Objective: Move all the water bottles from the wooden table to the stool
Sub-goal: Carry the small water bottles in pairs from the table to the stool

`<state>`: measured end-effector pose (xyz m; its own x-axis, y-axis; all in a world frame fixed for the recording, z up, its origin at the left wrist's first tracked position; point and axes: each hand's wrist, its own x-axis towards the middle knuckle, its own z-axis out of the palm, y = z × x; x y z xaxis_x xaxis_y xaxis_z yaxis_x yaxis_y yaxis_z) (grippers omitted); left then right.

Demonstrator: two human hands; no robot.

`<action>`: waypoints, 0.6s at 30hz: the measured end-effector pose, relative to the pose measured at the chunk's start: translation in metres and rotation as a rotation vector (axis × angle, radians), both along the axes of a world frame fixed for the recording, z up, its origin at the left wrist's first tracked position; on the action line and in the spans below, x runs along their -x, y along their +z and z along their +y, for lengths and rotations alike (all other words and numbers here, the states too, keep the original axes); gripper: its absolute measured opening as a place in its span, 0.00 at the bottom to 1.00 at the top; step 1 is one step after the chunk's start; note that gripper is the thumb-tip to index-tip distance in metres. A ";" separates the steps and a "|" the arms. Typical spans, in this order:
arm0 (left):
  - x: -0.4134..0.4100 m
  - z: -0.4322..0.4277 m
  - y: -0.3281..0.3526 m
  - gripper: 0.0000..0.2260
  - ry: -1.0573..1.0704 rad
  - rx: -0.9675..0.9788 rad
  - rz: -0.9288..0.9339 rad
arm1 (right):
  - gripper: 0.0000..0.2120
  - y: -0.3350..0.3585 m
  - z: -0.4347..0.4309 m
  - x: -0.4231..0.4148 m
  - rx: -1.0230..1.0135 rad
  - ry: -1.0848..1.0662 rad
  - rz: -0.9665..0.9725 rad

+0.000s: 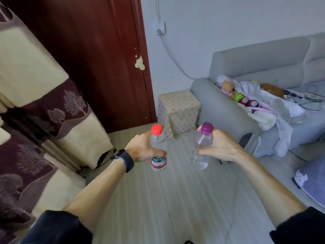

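Floor (149, 199) of pale planks.
A covered stool (178, 112) stands on it just beside the sofa (226, 110).

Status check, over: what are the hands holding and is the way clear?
Left hand grips red-capped bottle; right hand grips purple-capped bottle. Both upright, in the air. Stool ahead by sofa, top bare; floor between open.

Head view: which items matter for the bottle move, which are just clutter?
Job:
- red-cap bottle, in left hand
- purple-cap bottle, in right hand
- stool, ahead beside the sofa

Clutter:
- sofa with clothes and toys
- door
- curtain
- wall socket
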<state>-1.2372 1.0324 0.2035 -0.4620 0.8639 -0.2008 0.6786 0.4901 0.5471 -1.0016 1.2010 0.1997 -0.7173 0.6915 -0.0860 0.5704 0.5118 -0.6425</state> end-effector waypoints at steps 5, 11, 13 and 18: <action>0.031 0.085 -0.023 0.26 0.050 0.023 -0.050 | 0.28 -0.010 0.094 0.037 0.012 0.020 -0.016; 0.080 0.192 -0.065 0.20 0.047 0.040 -0.163 | 0.27 -0.039 0.202 0.090 0.061 0.023 -0.062; 0.101 0.233 -0.077 0.20 0.055 0.036 -0.189 | 0.28 -0.049 0.242 0.111 0.093 0.011 -0.086; 0.161 0.342 -0.097 0.22 0.044 0.080 -0.262 | 0.26 -0.070 0.344 0.158 0.140 -0.009 -0.105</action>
<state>-1.3978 1.3740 0.1068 -0.4217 0.8208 -0.3853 0.4963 0.5646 0.6595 -1.1592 1.5447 0.1301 -0.6930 0.6740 -0.2558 0.6422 0.4159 -0.6439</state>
